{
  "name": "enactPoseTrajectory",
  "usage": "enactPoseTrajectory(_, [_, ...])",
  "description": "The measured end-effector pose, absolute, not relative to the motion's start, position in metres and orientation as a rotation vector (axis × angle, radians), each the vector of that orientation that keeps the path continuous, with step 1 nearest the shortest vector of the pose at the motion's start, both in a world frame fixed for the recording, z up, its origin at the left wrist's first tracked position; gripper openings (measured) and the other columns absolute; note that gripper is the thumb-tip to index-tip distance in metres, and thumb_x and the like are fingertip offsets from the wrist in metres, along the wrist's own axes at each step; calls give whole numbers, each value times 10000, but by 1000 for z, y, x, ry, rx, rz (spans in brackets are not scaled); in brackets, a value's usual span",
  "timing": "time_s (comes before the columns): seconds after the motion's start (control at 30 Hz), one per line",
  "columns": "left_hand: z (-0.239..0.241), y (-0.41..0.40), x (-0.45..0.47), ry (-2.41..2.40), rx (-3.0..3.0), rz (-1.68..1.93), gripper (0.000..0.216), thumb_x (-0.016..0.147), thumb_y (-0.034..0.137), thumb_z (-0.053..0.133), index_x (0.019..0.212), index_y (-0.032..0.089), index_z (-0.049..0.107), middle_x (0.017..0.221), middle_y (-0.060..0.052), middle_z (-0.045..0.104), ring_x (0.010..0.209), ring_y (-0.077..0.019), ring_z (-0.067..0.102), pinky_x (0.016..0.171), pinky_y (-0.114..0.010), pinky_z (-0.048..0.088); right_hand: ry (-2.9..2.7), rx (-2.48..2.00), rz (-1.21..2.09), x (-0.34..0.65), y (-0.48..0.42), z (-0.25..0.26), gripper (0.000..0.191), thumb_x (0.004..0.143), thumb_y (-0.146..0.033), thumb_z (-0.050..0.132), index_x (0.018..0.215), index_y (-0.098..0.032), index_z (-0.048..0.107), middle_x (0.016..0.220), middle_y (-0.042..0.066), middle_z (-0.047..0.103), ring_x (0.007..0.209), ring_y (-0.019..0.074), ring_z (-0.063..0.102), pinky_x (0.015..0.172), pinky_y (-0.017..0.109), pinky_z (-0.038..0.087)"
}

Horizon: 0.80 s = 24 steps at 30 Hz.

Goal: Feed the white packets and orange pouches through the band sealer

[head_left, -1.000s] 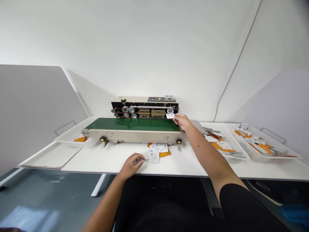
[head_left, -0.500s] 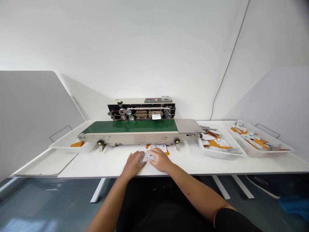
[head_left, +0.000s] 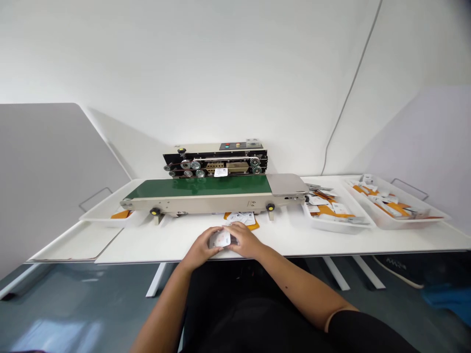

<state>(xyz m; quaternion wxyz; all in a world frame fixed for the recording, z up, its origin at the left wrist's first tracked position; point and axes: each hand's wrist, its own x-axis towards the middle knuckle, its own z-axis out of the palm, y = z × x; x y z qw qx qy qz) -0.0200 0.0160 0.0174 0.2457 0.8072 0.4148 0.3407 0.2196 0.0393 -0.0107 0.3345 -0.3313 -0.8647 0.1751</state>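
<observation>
Along the near edge of the white bench, at six o'clock, the person's left hand and right hand meet around a white printed packet. Their fingers curl closed on it from both sides, hiding much of its face, and its print is too small to read. Just beyond the hands, toward twelve o'clock, a loose pile of printed packets lies on orange material at the foot of a band sealer, whose green conveyor belt runs across the bench. A white slip sits against the sealer's rollers, above the belt. At about two o'clock, a white tray holds jumbled white packets and orange strips, and a second white tray, farther out toward three o'clock, holds more of the same; the single items are too small and overlapped to count. At ten o'clock, a third white tray is partly hidden behind the conveyor's end, with an orange piece showing inside it.
</observation>
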Motion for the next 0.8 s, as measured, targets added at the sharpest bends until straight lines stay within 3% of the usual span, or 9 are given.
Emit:
enactPoseTrajectory(0.13, [22,13,-20,1118,2170,872,601,841,409,784,1374,223,580,1390,-127,630,1302,-308,588,1129,-450,462,-2254,-693,446,221,36,-8,332,978,-314,631,1299,-273,703,1052,78,741,1066,249,617,971,414,501])
enactPoseTrajectory(0.3, [19,16,-20,1120,2215,957,610,816,416,812,1356,230,598,1377,-133,624,1296,-316,581,1129,-468,457,-2121,-660,621,225,31,-2,427,908,-389,723,1300,-222,697,1121,99,734,1038,239,649,959,396,512])
enactPoseTrajectory(0.47, [10,17,-23,1091,2314,973,608,820,382,821,1368,242,598,1383,-143,607,1317,-321,555,1150,-506,438,-2013,-910,806,224,36,-5,491,826,-318,789,1303,-241,703,1047,76,728,946,219,663,900,371,525])
enactPoseTrajectory(0.63, [8,16,-22,1044,2377,956,558,846,314,791,1366,253,598,1382,-137,603,1320,-309,548,1148,-507,444,-1977,-882,944,222,38,-6,575,831,-205,714,1395,-281,635,958,14,715,816,159,633,831,306,509])
enactPoseTrajectory(0.8, [8,17,-22,1126,2291,980,360,922,312,694,1273,241,652,1241,-103,685,1178,-263,643,1051,-427,516,-1966,-868,995,224,36,-5,476,812,-149,655,1269,-267,719,838,-13,677,726,131,600,726,253,483])
